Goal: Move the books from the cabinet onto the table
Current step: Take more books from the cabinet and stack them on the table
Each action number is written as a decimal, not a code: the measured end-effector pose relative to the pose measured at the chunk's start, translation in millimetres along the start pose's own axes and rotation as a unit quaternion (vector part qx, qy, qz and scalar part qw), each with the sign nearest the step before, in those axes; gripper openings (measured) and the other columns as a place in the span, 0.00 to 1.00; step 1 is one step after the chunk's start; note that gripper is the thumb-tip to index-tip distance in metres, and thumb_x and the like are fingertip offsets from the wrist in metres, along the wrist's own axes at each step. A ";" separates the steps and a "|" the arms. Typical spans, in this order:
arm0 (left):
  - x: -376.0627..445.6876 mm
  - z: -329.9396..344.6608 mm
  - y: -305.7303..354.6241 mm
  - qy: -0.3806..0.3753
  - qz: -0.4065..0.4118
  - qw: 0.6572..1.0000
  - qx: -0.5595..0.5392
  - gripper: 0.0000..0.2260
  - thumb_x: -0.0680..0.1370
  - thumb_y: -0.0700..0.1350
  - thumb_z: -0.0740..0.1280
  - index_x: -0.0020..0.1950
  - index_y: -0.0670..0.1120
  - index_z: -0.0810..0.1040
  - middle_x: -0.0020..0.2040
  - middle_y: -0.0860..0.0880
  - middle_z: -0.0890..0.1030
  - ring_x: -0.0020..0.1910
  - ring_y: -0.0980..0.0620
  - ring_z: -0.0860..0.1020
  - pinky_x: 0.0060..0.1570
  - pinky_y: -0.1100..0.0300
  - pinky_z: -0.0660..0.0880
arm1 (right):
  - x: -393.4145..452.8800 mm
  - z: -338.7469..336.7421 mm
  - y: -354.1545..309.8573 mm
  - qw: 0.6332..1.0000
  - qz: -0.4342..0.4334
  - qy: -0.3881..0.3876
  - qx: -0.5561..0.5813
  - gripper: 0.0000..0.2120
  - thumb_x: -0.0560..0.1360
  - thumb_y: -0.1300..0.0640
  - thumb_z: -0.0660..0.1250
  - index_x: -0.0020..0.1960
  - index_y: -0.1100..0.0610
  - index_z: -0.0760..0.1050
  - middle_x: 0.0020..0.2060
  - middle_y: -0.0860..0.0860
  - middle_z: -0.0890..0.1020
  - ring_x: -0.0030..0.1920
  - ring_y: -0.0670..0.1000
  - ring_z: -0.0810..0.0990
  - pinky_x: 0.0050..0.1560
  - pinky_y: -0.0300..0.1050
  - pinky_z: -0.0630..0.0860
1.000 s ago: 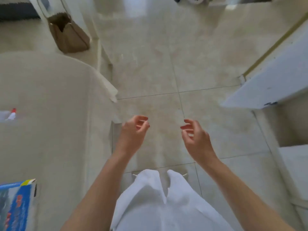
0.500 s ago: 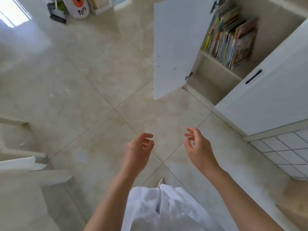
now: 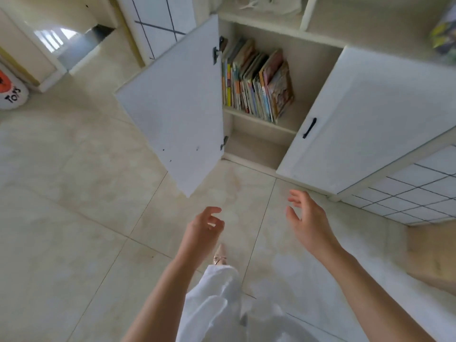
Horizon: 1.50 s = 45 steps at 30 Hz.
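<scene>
From the head camera, the white cabinet [image 3: 308,33] fills the 12-to-2 o'clock part of the picture, its left door [image 3: 177,102] swung wide open toward 11 o'clock and its right door [image 3: 365,119], with a black bar handle [image 3: 309,128], closed. In the open compartment, on the upper shelf [image 3: 283,123], a row of picture books [image 3: 254,82] stands packed together at about 12 o'clock, leaning to the left against the cabinet's side wall, spines and covers in mixed orange, yellow, blue and brown; the compartment below that shelf shows only its bare floor. Both hands hang in the air over the pale tiled floor [image 3: 74,193], well apart from the books and touching nothing. The left hand [image 3: 202,230] sits near the centre, just toward 6 o'clock, with fingers loosely curled and the thumb apart, holding nothing. The right hand [image 3: 308,218] is at about 4 o'clock from centre, palm turned inward, fingers spread and slightly bent, also empty. Below the left hand, toward 6 o'clock, a pointed beige shoe [image 3: 220,255] pokes out from white trousers [image 3: 217,304]. At 9 o'clock, at the left edge, stands a white and orange thing lettered "TOYS" [image 3: 11,92]. At 3 o'clock a white tiled surface with dark grout lines [image 3: 419,188] meets the cabinet's base.
</scene>
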State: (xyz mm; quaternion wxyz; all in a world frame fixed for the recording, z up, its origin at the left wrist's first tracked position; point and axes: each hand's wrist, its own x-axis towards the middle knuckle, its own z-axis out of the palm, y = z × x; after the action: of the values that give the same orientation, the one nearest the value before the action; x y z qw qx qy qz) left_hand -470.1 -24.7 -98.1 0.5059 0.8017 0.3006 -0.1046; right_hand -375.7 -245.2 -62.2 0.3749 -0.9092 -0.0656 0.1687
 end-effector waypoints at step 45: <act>544.2 134.9 205.8 0.020 0.209 0.974 -0.081 0.37 0.74 0.38 0.70 0.76 0.58 0.56 0.67 0.49 0.68 0.56 0.52 0.76 0.55 0.50 0.79 | 635.8 -12.7 -52.0 0.936 0.285 -0.126 0.165 0.20 0.73 0.47 0.66 0.59 0.59 0.72 0.52 0.62 0.79 0.50 0.65 0.79 0.49 0.65 0.78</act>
State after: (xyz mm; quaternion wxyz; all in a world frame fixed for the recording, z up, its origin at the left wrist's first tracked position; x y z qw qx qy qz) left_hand 103.2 -1.2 -263.7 0.5737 0.8052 0.1436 0.0440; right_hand 223.3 -60.3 -180.9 0.4449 -0.7862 0.1786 0.3901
